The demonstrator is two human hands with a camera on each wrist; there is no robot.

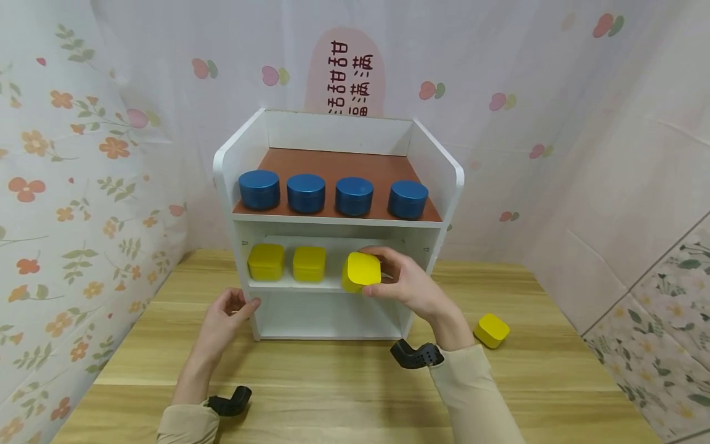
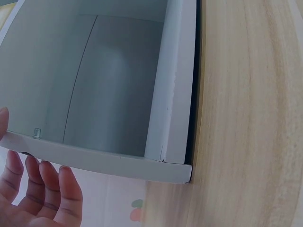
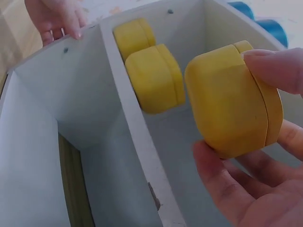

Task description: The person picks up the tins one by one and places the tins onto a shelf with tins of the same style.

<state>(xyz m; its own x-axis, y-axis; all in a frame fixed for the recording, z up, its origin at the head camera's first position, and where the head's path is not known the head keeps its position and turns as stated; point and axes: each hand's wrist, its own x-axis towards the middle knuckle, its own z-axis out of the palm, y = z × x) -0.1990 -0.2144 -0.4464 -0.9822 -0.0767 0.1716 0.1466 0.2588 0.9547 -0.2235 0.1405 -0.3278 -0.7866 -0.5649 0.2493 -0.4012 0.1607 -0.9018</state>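
Observation:
A yellow square tin with rounded corners (image 1: pixel 362 271) is held between the thumb and fingers of my right hand (image 1: pixel 407 280), tilted in front of the middle shelf (image 1: pixel 327 287). The right wrist view shows the tin's lid seam (image 3: pixel 265 101) near the thumb. Two more yellow tins, the left one (image 1: pixel 266 262) and its neighbour (image 1: pixel 309 264), stand on that shelf to the left. My left hand (image 1: pixel 224 320) grips the front edge of the white shelf unit's left side panel (image 2: pixel 94 161), thumb on the inner side and fingertips (image 2: pixel 68 182) along the outside.
Blue round tins, such as the leftmost (image 1: pixel 259 190), stand in a row on the unit's brown top board (image 1: pixel 338 163). Another yellow tin (image 1: pixel 492 330) lies on the wooden table (image 1: pixel 310 394) at the right. A patterned curtain (image 1: pixel 493 123) hangs behind.

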